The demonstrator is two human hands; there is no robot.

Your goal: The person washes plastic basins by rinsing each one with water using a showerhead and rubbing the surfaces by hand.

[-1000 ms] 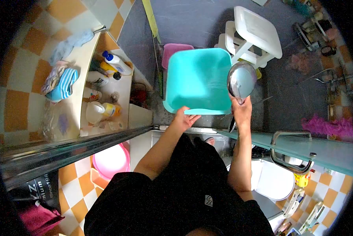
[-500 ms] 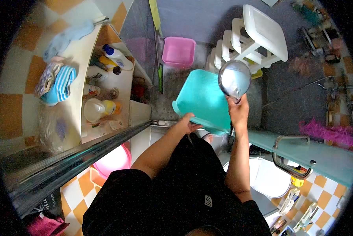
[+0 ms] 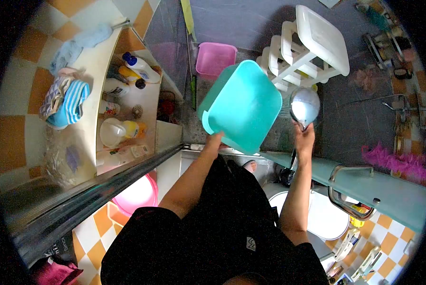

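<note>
A teal plastic basin (image 3: 245, 107) is tilted in front of me, its hollow inside turned toward me. My left hand (image 3: 215, 142) is closed on its near left rim. Off to the right of the basin, my right hand (image 3: 305, 138) grips the handle of a chrome shower head (image 3: 305, 105). The round silver back of the shower head faces up, so its spray face is hidden. Faint streaks show between the shower head and the basin, but I cannot tell whether water is running.
White stacked stools (image 3: 319, 40) stand beyond the shower head. A pink basin (image 3: 216, 59) rests on the floor at the back. Bottles fill a shelf (image 3: 130, 90) at left. A glass door (image 3: 355, 178) with a metal handle is at right; a toilet (image 3: 327, 216) is below it.
The teal basin has been tipped up and now shows more of its inside. My left hand moved slightly left. My right hand carried the shower head right, away from the basin.
</note>
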